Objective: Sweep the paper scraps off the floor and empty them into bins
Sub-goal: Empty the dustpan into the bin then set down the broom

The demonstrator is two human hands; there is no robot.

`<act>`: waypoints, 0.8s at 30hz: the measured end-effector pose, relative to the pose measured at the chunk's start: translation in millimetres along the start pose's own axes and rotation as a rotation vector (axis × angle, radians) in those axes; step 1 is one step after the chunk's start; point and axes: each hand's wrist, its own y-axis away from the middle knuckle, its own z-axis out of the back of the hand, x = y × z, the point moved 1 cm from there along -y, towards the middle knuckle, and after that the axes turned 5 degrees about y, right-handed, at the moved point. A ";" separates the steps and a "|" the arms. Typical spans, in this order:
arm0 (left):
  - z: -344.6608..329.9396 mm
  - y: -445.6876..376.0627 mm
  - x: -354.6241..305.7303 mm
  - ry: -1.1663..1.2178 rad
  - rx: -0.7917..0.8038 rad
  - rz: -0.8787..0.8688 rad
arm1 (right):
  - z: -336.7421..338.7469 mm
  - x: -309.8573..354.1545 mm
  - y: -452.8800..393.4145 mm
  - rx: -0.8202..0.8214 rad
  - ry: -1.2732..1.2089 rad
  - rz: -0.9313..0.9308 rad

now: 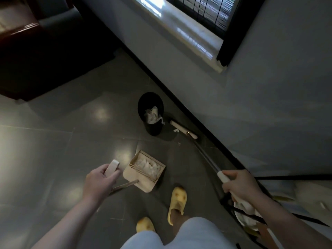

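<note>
My left hand (101,180) grips the top of the beige dustpan's handle (112,168). The dustpan (143,172) rests on the grey tile floor with white paper scraps (147,165) heaped inside it. My right hand (237,182) holds the broom's long metal pole (206,157) by its white grip. The broom head (183,129) lies on the floor by the wall, next to a black bin (151,114) that holds crumpled white paper. A white scrap (175,130) lies against the broom head, and a tiny one (179,144) sits a little nearer.
A wall with a black skirting strip (179,103) runs diagonally on the right, under a window sill (188,33). Dark wooden furniture (45,56) stands at the upper left. A black wire rack with white items (246,212) is at the lower right. My feet wear yellow slippers (177,202).
</note>
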 end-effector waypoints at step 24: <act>16.8 -42.1 -8.4 -0.135 0.064 -0.129 | -18.3 -36.1 63.2 -0.043 0.017 -0.126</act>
